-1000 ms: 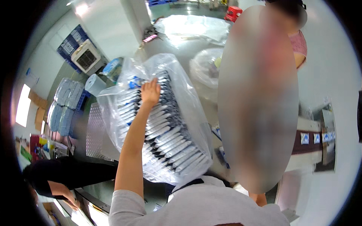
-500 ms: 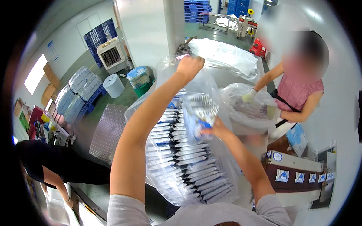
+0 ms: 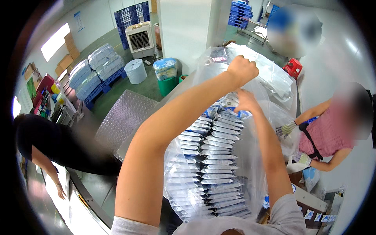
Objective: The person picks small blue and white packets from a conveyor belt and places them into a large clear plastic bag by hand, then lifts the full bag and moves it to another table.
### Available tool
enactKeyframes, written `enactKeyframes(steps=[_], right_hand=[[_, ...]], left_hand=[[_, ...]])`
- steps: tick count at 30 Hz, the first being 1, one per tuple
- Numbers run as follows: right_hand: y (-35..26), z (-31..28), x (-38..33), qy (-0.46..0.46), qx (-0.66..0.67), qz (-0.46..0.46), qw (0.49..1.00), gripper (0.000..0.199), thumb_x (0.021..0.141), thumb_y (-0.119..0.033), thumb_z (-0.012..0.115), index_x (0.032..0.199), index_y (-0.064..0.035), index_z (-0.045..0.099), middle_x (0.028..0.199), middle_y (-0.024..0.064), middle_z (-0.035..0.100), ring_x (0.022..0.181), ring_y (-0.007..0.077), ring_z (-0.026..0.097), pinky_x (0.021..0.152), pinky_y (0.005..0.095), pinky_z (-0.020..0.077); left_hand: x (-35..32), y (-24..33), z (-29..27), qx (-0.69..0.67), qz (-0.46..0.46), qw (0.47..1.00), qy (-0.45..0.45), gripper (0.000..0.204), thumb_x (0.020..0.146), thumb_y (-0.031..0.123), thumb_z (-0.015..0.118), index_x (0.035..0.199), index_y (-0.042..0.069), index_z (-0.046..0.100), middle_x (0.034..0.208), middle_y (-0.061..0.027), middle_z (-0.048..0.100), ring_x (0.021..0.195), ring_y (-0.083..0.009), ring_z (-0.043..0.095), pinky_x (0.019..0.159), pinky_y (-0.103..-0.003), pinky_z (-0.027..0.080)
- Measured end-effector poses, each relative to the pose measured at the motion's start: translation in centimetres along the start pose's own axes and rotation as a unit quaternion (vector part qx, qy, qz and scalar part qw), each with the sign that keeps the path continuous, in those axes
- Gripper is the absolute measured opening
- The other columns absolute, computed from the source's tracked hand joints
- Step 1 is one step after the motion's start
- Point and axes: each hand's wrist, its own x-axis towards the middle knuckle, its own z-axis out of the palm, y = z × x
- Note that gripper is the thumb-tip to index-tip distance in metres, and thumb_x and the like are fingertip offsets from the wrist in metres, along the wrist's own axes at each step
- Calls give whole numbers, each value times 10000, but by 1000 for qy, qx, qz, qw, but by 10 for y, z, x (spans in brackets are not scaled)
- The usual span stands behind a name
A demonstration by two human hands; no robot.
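Carried from mid-air over the rows to their far end since half a second ago: right hand [image 3: 246, 101], now low over a bunch of packets [image 3: 230, 100]. Raised beyond it, at the far side of a clear plastic bag [image 3: 254, 158]: left hand [image 3: 243, 71], with fingers [image 3: 253, 72] closed in a fist, apparently on the film. Curled at the bunch on the right hand, with fingers [image 3: 240, 94] touching the packing; impossible to tell whether gripping or merely pressing.

Already laid inside the bag: two long rows of blue-and-white packets [image 3: 221, 161], stood on edge side by side, running from near the wearer's chest to the bunch at the far end. Judged well along in the filling, given such full rows. Still undone, as far as visible: settling of the far bunch, and closing of the bag, with film loose around the rows and no tie or seal in sight.

At right, beside a second clear bag [image 3: 279, 117]: gloved hands [image 3: 288, 129] of a co-worker in pink. At lower right, spaced along a dark conveyor [image 3: 300, 209]: more packets, outside the bag.
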Motion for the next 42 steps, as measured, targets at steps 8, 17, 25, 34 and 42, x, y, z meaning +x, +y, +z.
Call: enactKeyframes(steps=[8,17,25,34,42], right_hand=[[-38,-4,-9,-67,-265,63,960,911,432,-274,825,1235,-121,424,1166,164,531,1078,323,514,863,487,394],[-59,56,38,-163,-116,48,979,995,482,-309,828,1298,-98,301,1234,172,479,1177,344,441,919,555,350],[-28,74,-9,5,-96,-94,991,643,664,-208,720,1238,-64,468,1279,131,479,1194,307,435,979,453,354],[-71,-38,-331,229,304,145,913,266,761,-55,622,1015,-26,547,1019,103,580,896,204,582,793,315,452],[-123,13,-430,28,351,317,881,291,837,-294,591,774,-11,566,712,128,563,665,232,571,596,363,437]], left_hand=[[5,14,-6,-7,28,1000,-5,115,631,91,662,742,115,646,818,-40,632,717,-199,655,678,-318,480],[-31,-25,-17,-20,-25,996,-82,109,718,74,618,801,129,665,859,-46,667,839,-203,644,751,-351,453],[-108,25,-109,-198,26,973,115,447,705,170,681,1135,134,565,1182,-44,523,1086,-230,506,922,-414,386],[-444,164,-107,-262,-623,720,159,157,884,3,488,1038,-13,513,974,-75,499,858,-142,495,765,-253,415],[-309,271,-203,-362,-185,892,-196,940,612,576,676,1313,27,375,1309,-113,452,1275,-306,342,1065,-574,129]])
